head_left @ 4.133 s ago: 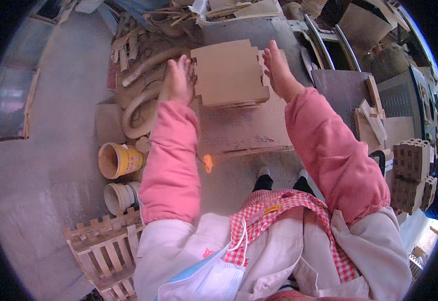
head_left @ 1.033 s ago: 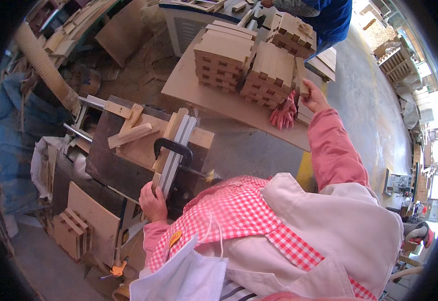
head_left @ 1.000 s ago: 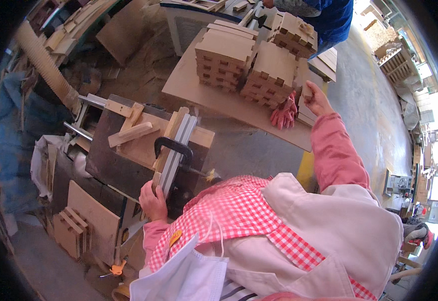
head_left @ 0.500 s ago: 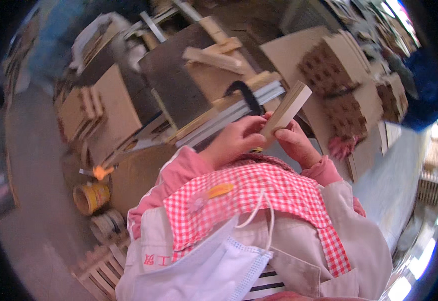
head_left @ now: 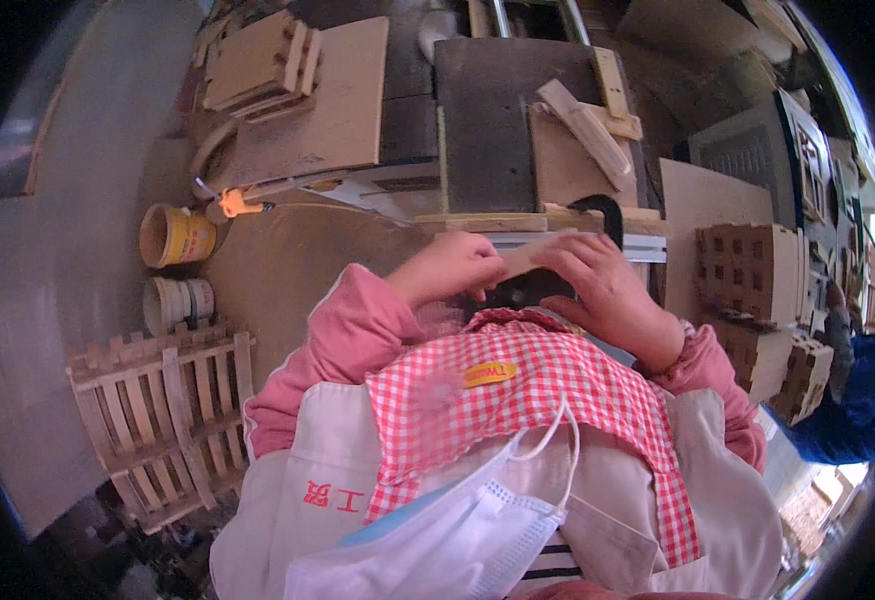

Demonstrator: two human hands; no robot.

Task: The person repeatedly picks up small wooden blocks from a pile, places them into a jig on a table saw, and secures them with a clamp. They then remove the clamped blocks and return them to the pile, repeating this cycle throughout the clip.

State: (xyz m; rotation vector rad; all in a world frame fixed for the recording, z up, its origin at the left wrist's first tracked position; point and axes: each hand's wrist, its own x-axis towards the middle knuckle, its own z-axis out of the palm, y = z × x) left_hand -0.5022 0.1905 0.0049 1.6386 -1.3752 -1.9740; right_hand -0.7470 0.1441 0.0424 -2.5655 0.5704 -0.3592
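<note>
Between my two hands, in front of my chest, is a short pale wooden block (head_left: 523, 259), lying nearly level. My left hand (head_left: 460, 265) has its fingers curled at the block's left end. My right hand (head_left: 605, 285) grips the other end from above, its fingers covering that part. Just beyond them runs a metal rail (head_left: 643, 248) with wooden strips along the edge of a dark machine table (head_left: 492, 130). A black curved bar (head_left: 605, 213) rises beside my right hand.
Loose wooden bars (head_left: 585, 130) lie on the machine table. Boards are stacked at left (head_left: 257, 65), notched blocks (head_left: 752, 268) at right. An orange air gun (head_left: 240, 203), a yellow bucket (head_left: 179, 236) and a wooden pallet (head_left: 172, 420) are left. A person in blue (head_left: 842, 400) is far right.
The view has swung, so the machine table now stands straight ahead. The block has gone from pointing up and right to nearly level, and my right hand now covers its right end.
</note>
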